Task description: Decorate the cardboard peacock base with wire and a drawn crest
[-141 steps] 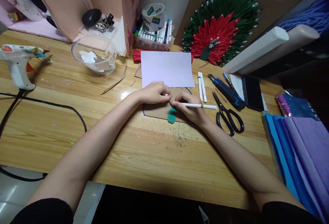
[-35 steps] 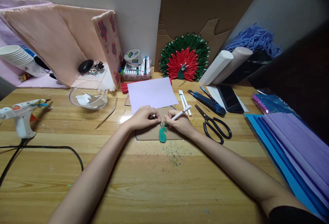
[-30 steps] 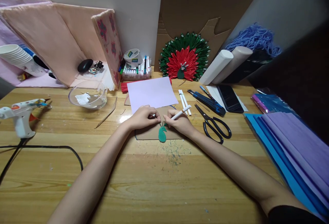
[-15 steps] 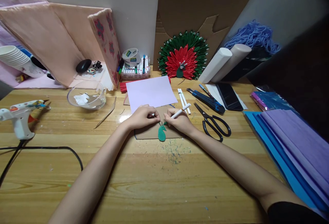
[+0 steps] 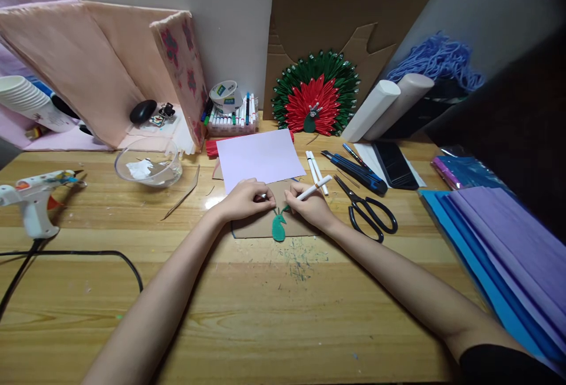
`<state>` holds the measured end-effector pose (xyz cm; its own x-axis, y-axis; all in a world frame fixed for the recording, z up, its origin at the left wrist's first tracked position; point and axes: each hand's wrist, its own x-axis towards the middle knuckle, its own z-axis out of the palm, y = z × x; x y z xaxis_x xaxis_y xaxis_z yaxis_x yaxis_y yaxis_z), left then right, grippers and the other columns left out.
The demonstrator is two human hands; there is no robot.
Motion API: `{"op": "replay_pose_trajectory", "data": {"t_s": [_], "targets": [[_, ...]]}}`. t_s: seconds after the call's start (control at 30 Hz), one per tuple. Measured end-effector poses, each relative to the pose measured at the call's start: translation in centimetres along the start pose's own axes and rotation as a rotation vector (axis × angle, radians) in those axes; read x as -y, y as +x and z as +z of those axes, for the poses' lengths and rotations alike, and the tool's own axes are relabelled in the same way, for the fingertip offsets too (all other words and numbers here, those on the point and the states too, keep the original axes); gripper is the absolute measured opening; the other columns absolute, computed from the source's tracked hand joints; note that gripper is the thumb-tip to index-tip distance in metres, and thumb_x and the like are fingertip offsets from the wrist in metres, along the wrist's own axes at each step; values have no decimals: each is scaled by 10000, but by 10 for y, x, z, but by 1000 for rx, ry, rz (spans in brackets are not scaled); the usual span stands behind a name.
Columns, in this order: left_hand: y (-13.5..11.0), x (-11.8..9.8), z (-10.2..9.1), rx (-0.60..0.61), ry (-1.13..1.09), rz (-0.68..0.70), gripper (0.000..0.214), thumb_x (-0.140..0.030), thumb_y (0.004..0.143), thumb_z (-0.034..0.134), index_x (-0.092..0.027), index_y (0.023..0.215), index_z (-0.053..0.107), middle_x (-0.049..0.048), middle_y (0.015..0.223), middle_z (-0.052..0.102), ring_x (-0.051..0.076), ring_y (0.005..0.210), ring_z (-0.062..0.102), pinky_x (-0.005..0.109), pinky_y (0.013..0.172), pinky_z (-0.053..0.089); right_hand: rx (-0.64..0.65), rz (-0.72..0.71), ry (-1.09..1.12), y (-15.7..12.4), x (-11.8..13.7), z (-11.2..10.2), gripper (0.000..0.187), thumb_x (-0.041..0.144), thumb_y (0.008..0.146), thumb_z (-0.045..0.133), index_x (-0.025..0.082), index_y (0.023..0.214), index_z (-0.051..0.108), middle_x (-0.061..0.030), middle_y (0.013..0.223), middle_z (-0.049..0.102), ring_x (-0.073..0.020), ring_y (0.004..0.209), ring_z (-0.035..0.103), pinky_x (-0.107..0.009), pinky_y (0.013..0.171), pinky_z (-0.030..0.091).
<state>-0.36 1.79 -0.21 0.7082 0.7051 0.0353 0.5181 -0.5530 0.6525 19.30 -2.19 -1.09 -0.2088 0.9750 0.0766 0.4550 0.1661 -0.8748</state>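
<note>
A small green cut-out shape (image 5: 278, 227) lies on a piece of brown cardboard (image 5: 254, 229) in the middle of the wooden table. My left hand (image 5: 246, 197) rests on the cardboard with its fingers curled and pinched at the top of the green shape. My right hand (image 5: 312, 206) grips a white marker (image 5: 315, 187), its tip touching the upper end of the green shape. A lilac sheet of paper (image 5: 259, 158) lies just behind both hands.
Black scissors (image 5: 369, 213), a blue utility knife (image 5: 356, 171), two white markers (image 5: 313, 163) and a phone (image 5: 392, 164) lie right of the hands. Blue and purple paper (image 5: 504, 243) fills the right edge. A glue gun (image 5: 30, 193), its cable and a clear bowl (image 5: 148, 161) sit left. A red-green fan ornament (image 5: 315, 93) leans at the back.
The camera has tilted up since the oldest frame, showing more of the back wall. Both hands stay at the green shape; the marker's angle shifts slightly.
</note>
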Motion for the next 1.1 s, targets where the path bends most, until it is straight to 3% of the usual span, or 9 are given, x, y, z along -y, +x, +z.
{"op": "replay_pose_trajectory", "data": {"t_s": [0.87,1.1], "targets": [[0,0,1,-1,-5,5,233,-395,819,547,-201,845,674,8,729,629,146,718,503,266,710,357,-19,21,-46,-1,2,2,330,267,800,506,203,515,352,54,462,418,-100,476,390,-250,504,279],[0,-1,0,-5,0,-3,238,-402,818,545,-201,837,671,9,724,625,147,718,506,268,702,359,2,21,52,0,2,0,325,283,801,507,202,512,383,43,452,470,-103,470,427,-240,507,325]]}}
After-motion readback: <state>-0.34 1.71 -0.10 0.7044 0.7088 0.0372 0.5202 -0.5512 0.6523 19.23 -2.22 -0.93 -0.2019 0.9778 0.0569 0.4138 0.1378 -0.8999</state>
